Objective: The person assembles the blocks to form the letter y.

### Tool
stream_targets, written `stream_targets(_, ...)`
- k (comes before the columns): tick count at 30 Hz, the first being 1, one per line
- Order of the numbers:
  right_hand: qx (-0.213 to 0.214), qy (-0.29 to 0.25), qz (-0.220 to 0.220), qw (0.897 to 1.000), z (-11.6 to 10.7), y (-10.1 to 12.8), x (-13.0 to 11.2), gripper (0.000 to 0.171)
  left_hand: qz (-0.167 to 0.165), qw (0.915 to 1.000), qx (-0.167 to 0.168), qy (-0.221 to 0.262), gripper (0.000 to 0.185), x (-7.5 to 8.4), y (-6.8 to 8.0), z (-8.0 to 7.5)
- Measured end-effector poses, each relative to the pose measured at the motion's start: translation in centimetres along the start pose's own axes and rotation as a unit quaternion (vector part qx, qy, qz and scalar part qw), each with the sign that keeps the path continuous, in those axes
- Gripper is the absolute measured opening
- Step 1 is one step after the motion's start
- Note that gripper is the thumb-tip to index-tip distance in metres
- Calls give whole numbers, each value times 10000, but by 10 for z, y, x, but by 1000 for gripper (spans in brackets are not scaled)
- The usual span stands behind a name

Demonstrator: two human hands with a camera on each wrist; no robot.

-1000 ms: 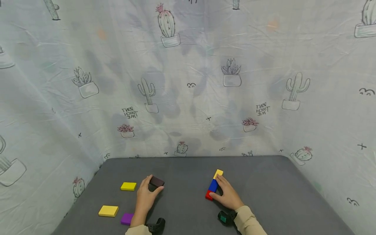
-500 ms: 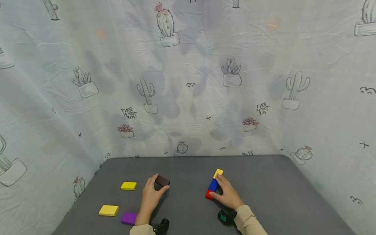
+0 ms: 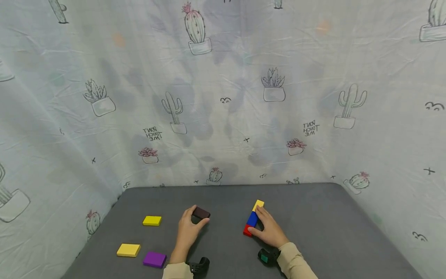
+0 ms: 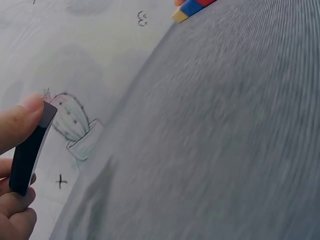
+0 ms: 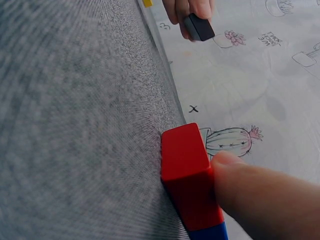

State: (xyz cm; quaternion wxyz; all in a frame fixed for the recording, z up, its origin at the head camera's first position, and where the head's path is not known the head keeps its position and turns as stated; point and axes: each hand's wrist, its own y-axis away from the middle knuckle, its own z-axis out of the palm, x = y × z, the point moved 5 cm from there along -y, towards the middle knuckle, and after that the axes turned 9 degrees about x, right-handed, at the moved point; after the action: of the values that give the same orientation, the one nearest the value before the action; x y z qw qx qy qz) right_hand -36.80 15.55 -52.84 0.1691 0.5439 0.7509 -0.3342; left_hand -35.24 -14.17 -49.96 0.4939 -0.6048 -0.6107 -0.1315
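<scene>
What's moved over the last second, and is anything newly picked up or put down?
The left hand, gripping the dark block throughout, has carried it to the right, toward the row of red, blue and yellow blocks. Nothing was released. The right hand stays against that row; the two yellow blocks and purple block have not moved.

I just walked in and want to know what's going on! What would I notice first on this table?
Two hands on a grey table: the left hand pinches a dark block lifted off the table near the middle, while the right hand rests against a row of red, blue and yellow blocks to the right. Far left lie two yellow blocks and a purple block, with cactus-print cloth behind.
</scene>
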Motion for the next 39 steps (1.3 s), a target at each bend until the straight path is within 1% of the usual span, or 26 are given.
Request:
stream_targets(12,49,6,11,10000,-1,0,1,82,-2,9998,-156,135,77,16,8,21)
stream_targets(21,10,-2,8,10000,0,0,-1,81,-110,9997,-188,92,75,20,10,32)
stream_targets(25,10,-12,22,10000,0,0,-1,82,-64,9995,-270,137,75,24,11,38)
stream_targets(30,-13,19,33,10000,0,1,-1,82,-102,9992,-350,157,75,30,15,45)
stream_targets(36,-44,-60,132,9999,0,0,0,82,-83,9992,-346,173,73,38,17,54)
stream_targets(39,-25,-56,82,9999,0,0,-1,81,-59,9992,-356,167,72,42,18,60)
